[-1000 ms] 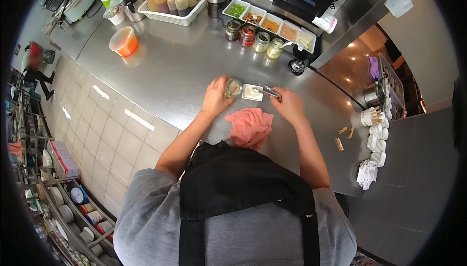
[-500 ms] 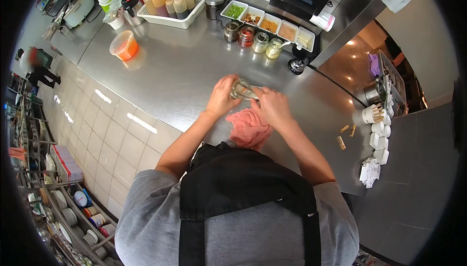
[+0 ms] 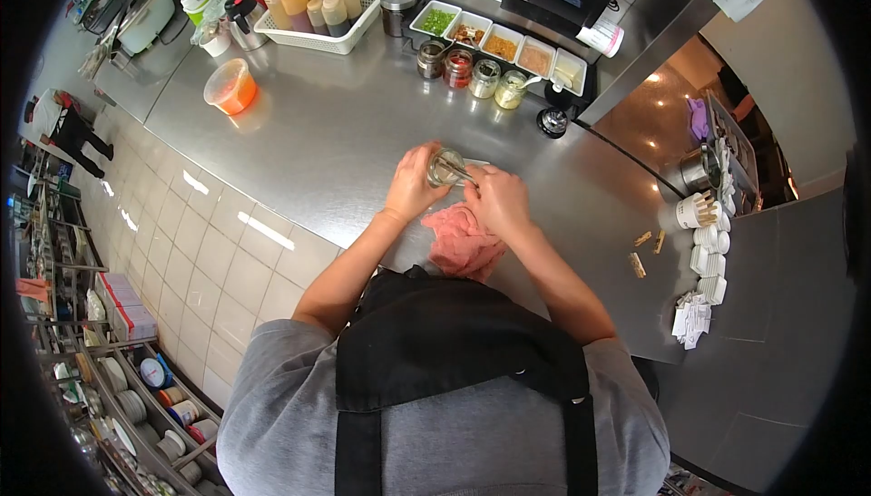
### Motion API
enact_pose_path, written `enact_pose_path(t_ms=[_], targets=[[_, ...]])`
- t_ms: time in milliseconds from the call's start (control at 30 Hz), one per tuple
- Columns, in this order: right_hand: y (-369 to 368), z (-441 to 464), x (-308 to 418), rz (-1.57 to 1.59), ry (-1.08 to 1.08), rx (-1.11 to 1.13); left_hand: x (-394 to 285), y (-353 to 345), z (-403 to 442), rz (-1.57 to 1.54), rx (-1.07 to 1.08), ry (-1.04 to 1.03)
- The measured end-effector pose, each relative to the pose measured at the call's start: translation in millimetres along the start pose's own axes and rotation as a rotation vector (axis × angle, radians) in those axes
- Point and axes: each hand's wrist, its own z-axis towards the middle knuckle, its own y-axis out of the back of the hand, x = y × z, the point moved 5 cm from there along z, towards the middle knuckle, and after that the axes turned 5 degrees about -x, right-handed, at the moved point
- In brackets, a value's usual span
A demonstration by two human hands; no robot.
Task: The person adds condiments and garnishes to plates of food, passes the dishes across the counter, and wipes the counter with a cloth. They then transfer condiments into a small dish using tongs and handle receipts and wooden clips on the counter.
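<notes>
My left hand [image 3: 415, 182] is wrapped round a small glass jar [image 3: 445, 167], tilted towards the right. In my right hand [image 3: 499, 201] is a metal utensil [image 3: 461, 174], which looks like tongs, with its tip inside the jar. What the jar contains is too small to tell. Behind my right fingers, a small white dish [image 3: 475, 163] is mostly hidden. Just below both hands, a crumpled pink cloth [image 3: 464, 240] lies on the steel counter [image 3: 318, 151].
An orange-filled tub [image 3: 231, 88] stands at left, near a basket of squeeze bottles [image 3: 327, 40]. Topping trays [image 3: 501, 45] and lidless-looking jars [image 3: 484, 78] line the back. Stacked white dishes [image 3: 712, 265] are at right. Another person [image 3: 68, 128] stands far left.
My right hand has moved left with the utensil, from the white dish into the jar. The jar has shifted slightly right and tilted. The distant person has changed posture.
</notes>
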Motion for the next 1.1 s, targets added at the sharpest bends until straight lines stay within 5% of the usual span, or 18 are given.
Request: enact_pose_path(t_ms=[367, 667, 1100], targets=[[23.5, 1.5, -36.2, 0.062, -0.117, 0.002, 23.1, -5.8, 1.4, 0.123, -0.024, 0.129], [-27.1, -15.2, -74.1, -0.090, -0.113, 0.130, 36.7, 2.2, -9.7, 0.164, -0.006, 0.221], [39.4, -5.6, -12.4, 0.092, -0.127, 0.061, 18.8, -0.6, -10.9, 0.121, -0.078, 0.146]])
